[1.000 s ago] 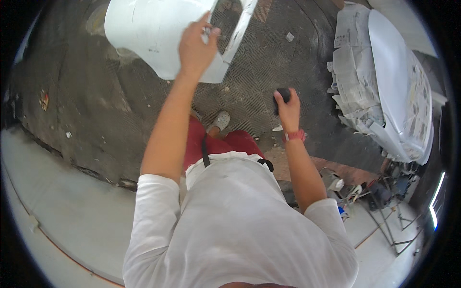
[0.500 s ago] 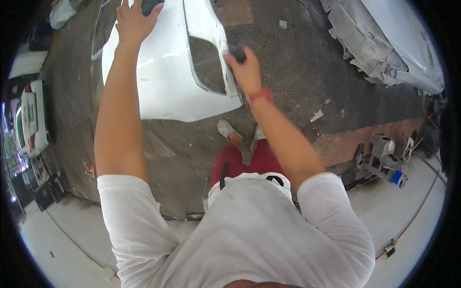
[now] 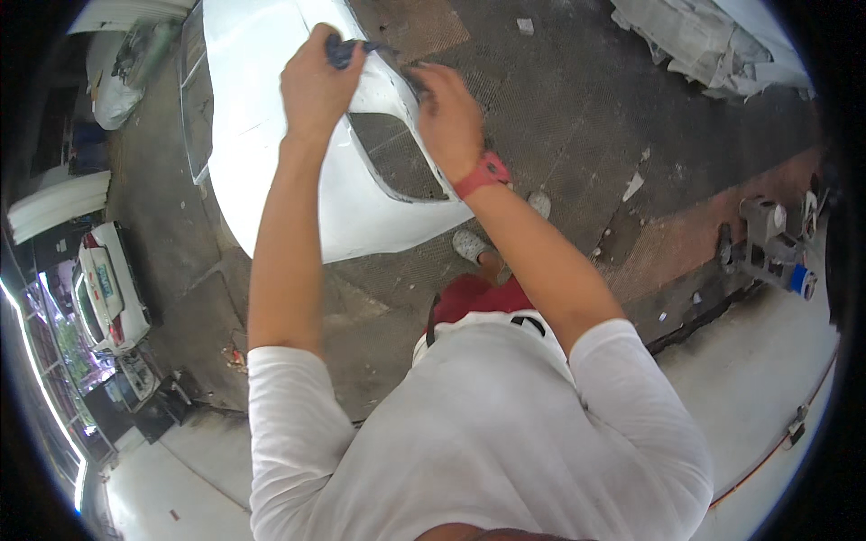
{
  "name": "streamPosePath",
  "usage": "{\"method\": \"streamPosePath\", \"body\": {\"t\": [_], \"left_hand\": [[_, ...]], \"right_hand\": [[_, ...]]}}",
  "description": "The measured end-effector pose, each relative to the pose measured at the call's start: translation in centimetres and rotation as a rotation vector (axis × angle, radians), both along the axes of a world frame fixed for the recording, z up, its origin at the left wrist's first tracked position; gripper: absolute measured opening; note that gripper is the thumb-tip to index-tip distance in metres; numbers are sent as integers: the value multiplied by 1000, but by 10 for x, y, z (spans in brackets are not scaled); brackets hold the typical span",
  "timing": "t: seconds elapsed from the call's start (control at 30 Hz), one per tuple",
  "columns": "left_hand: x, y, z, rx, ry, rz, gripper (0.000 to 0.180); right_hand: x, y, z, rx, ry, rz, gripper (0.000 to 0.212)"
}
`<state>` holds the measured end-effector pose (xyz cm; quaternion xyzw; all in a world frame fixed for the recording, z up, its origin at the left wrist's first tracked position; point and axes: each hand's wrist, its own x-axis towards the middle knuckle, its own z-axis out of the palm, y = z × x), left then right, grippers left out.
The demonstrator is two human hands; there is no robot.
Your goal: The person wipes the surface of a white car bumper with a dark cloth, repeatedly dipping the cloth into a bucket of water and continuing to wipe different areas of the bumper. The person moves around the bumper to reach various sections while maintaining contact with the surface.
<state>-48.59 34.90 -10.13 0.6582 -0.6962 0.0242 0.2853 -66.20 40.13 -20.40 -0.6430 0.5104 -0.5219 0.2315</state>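
Observation:
A large white car body panel [image 3: 271, 153] stands in front of me, with a curved cutout near its right edge. My left hand [image 3: 317, 86] is above the panel, closed on a dark, crumpled cloth [image 3: 342, 51]. Close to the right of it, at the panel's right rim above the cutout, my right hand [image 3: 449, 117] has its fingers curled round a dark grey pad [image 3: 413, 83]. Motion smears these fingers, and they hide much of the pad. A red watch [image 3: 483, 174] is on my right wrist.
A car part wrapped in crumpled covering [image 3: 713, 54] stands at the far right. A grey metal stand [image 3: 762, 239] with a blue end is at the right. A white car [image 3: 110, 288] is parked at the left. My shoes [image 3: 469, 245] are just below the panel.
My left hand has moved right across the panel, toward its right rim. My right hand has slid slightly up along that rim. The view has turned, shifting the surroundings.

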Motion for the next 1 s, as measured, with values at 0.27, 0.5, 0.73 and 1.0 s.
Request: {"method": "streamPosePath", "body": {"t": [0.27, 0.5, 0.73, 1.0], "left_hand": [[122, -20, -33, -30, -370, 78, 48], [98, -25, -57, 1, -409, 188, 45], [106, -16, -59, -6, -387, 193, 44], [102, -19, -55, 33, -367, 227, 44]], "right_hand": [[-35, 125, -60, 89, 405, 342, 66], [39, -30, -10, 118, 161, 265, 72], [3, 49, -24, 131, 285, 363, 68], [5, 25, -13, 155, 219, 422, 72]]}}
